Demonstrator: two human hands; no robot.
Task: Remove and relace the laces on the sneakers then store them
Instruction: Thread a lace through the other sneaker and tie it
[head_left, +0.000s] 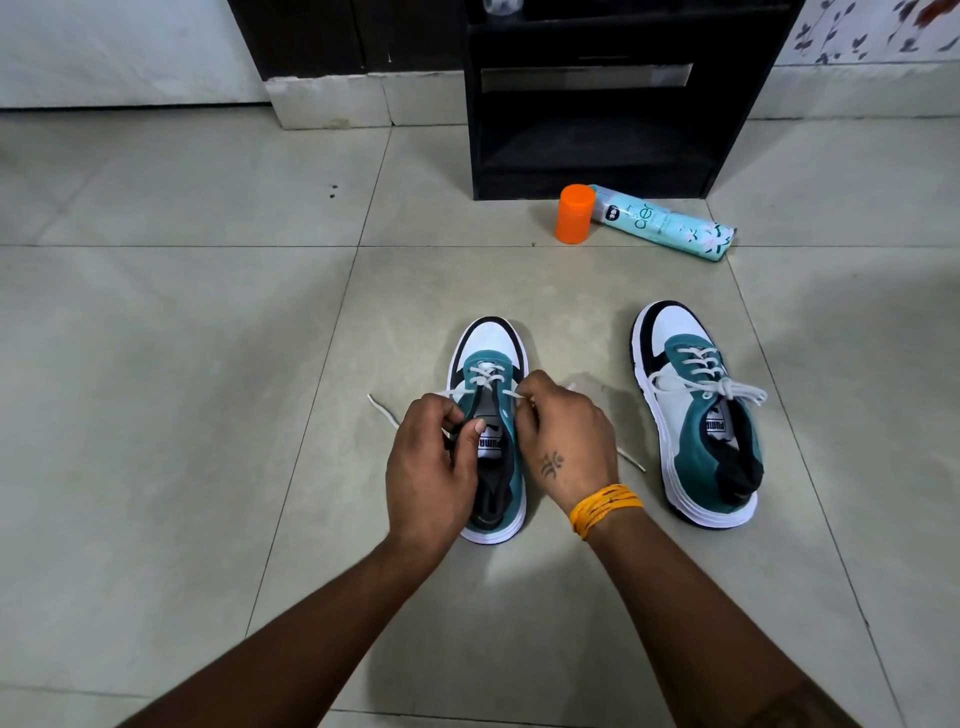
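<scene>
Hands lacing a sneaker on the floor

Left hand (434, 467) and right hand (563, 441) are pinching the lace (485, 382) over the centre sneaker (491, 343); laced sneaker (696, 410) is sitting right.

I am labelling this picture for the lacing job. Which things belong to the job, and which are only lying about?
Belong to the job:
- left sneaker, half laced
- its white lace, held by left hand and right hand
- right sneaker, laced and tied

Lying about:
- spray can on its side
- orange cap
- dark cabinet
</scene>
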